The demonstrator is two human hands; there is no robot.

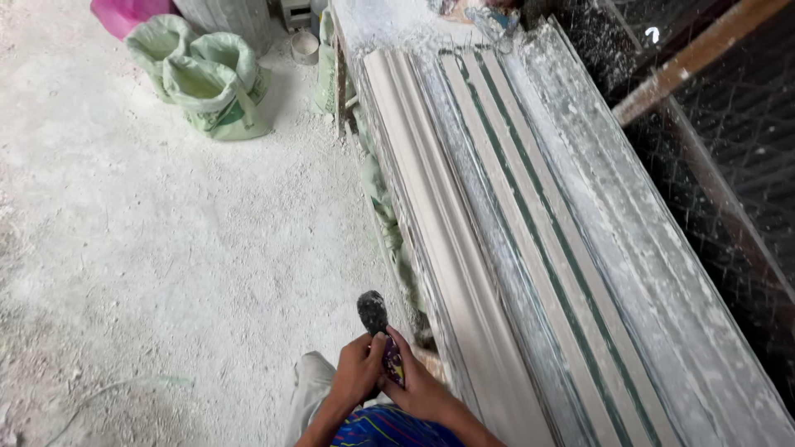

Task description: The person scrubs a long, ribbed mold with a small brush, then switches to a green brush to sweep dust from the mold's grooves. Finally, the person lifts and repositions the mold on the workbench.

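I am holding a small dark tool (pixel 374 319), a brush or scraper as far as I can tell, in front of me with both hands, low beside the long counter (pixel 662 273). My left hand (pixel 358 371) is wrapping its grip around the lower part of the handle, and my right hand (pixel 414 382) is pinching the purple-patterned middle of it, fingers pressed together on the tool. Its rounded grey tip is pointing up and away from me, over the floor (pixel 149 248), not yet touching any work.

I judge I am readying the tool, settling my hold. The next move calls for a swing to the right, onto the pale moulded strip (pixel 447 232) lying along the counter's near edge.

That strip is long, smooth and ridged in shallow steps. Beside it green-striped lengths (pixel 530 223) are running the same way, dusted white. The floor is chalky and gritty; two green woven sacks (pixel 211 79) are slumping open well away.
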